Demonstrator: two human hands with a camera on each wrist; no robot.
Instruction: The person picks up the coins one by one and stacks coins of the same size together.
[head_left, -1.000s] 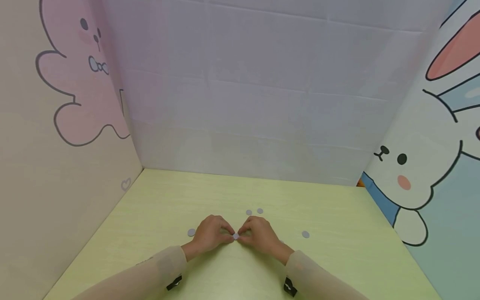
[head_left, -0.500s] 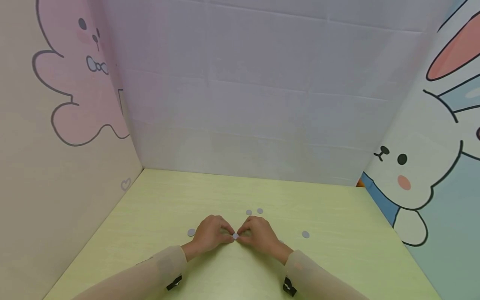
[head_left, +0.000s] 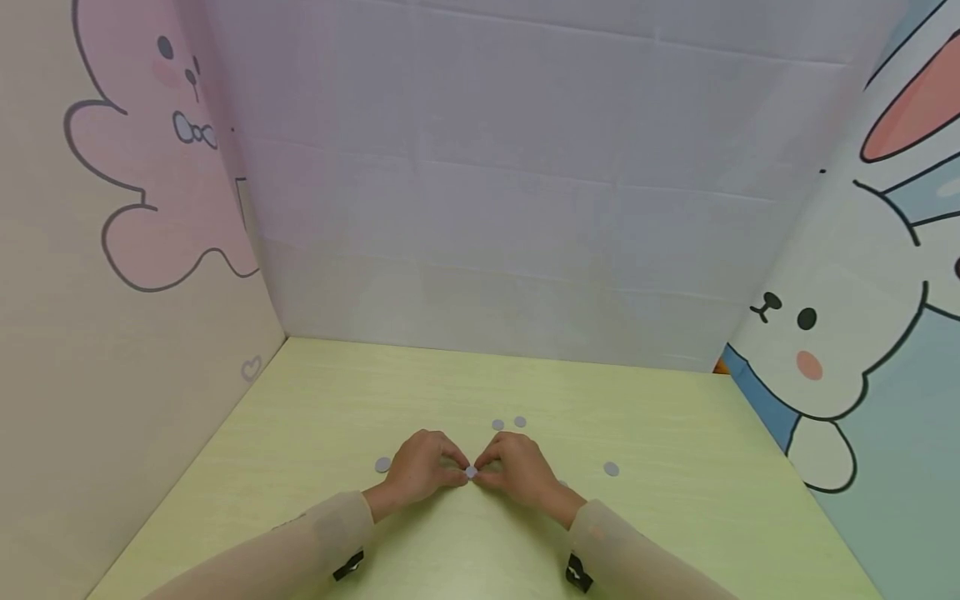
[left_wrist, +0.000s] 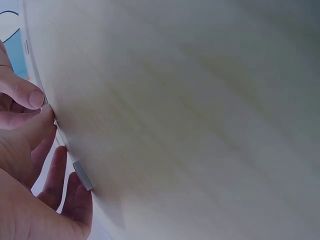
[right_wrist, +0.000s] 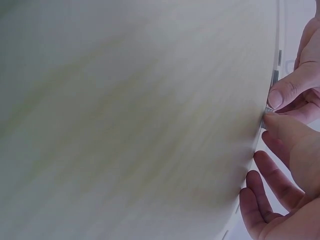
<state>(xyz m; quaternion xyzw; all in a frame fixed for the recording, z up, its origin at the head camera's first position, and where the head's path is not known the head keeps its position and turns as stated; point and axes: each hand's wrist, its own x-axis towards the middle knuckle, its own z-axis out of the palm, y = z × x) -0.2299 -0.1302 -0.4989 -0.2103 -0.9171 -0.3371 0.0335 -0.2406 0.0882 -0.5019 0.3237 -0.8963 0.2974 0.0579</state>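
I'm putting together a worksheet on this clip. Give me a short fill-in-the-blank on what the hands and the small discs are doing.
1. The left hand and right hand together pinch one small grey ____ between their fingertips.
2. The table is pale ____.
3. Beyond the hands lie ____ loose discs side by side.
4. The disc at the far right is touched by ____ hand.

Missing words: disc; green; two; neither

centre: left hand (head_left: pixel 418 473) and right hand (head_left: pixel 520 472) meet fingertip to fingertip on the table (head_left: pixel 675 533), a disc (head_left: pixel 471 472) between them
far: two discs (head_left: pixel 508 423)
left: one disc (head_left: pixel 383 465)
right: one disc (head_left: pixel 611 469)
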